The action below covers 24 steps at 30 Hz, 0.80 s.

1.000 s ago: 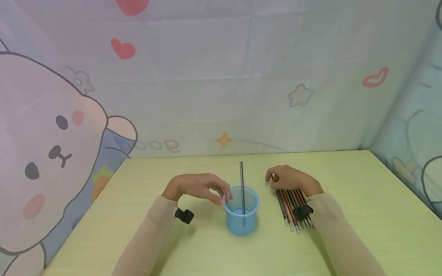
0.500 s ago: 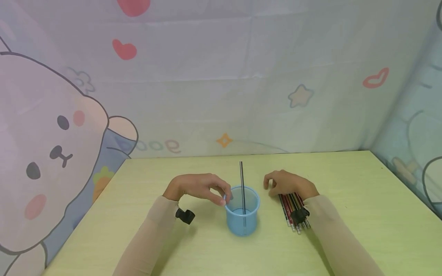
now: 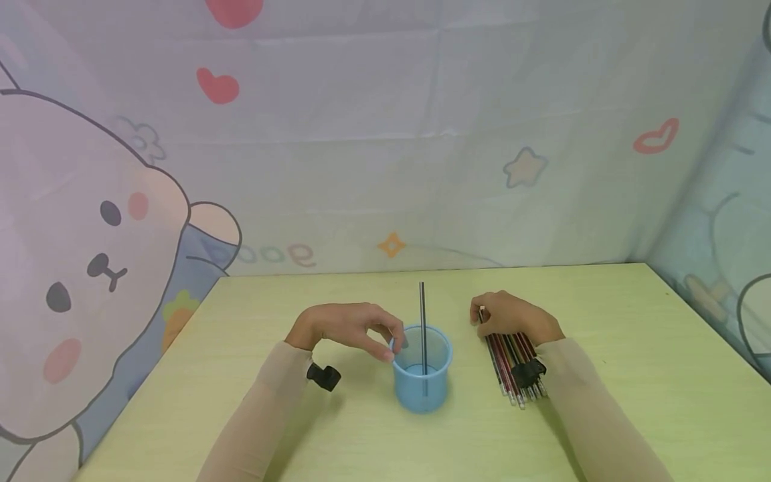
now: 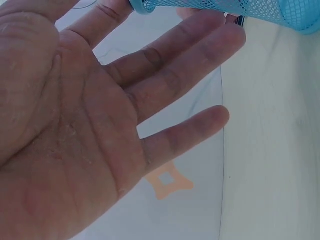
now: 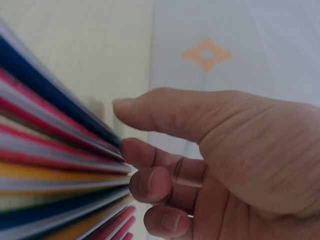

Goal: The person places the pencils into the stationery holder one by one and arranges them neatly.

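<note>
A light blue mesh pen holder (image 3: 415, 393) stands upright in the middle of the table, with one dark striped pencil (image 3: 422, 301) upright inside. My left hand (image 3: 355, 327) pinches its left rim between thumb and fingers; in the left wrist view the other fingers (image 4: 180, 82) stretch out below the mesh. To the right lies a row of several striped pencils (image 3: 504, 368), eraser ends toward me. My right hand (image 3: 512, 314) is over their far ends. In the right wrist view, bent fingertips touch or nearly touch the pencil tips, and the thumb (image 5: 160, 112) stands apart from them.
The pale yellow table (image 3: 337, 442) ends at a printed cloth backdrop (image 3: 361, 167). Another cloth hangs along the right side. A black wrist camera (image 3: 325, 377) sits on the left wrist, another (image 3: 529, 372) on the right wrist, just above the pencils.
My right hand dipped slightly toward me and left, then went back right over the pencils' far ends. The left hand and the pen holder have stayed in place.
</note>
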### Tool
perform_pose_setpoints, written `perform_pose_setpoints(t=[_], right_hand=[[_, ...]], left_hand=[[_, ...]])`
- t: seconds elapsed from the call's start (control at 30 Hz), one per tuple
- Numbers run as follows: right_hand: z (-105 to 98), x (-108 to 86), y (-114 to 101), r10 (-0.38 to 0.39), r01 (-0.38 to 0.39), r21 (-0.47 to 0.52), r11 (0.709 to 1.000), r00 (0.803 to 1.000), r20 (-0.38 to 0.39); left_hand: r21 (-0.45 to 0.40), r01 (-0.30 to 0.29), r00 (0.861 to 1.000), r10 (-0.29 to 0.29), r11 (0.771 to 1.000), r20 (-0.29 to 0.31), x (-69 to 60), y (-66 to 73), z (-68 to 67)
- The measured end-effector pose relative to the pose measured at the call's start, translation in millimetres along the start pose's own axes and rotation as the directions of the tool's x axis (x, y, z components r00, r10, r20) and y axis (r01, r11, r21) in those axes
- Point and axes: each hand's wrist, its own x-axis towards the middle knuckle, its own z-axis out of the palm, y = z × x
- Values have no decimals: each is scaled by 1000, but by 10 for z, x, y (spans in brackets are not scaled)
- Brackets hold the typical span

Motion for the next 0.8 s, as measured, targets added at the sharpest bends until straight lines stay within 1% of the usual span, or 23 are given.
perform_pose_setpoints(t=[0.43,0.67,0.8], right_hand=[[20,-4,33,42,-42,-78,996,999,-6],[61,34,-59,29,-33,-95,995,998,-48],[89,39,-137,61,-67,-108,992,996,-61]], left_hand=[[-4,13,1000,-13,1000,6,6,10,5],[-5,11,1000,-11,1000,3,4,-3,9],[-7,9,1000,-8,1000,5,9,-10,7]])
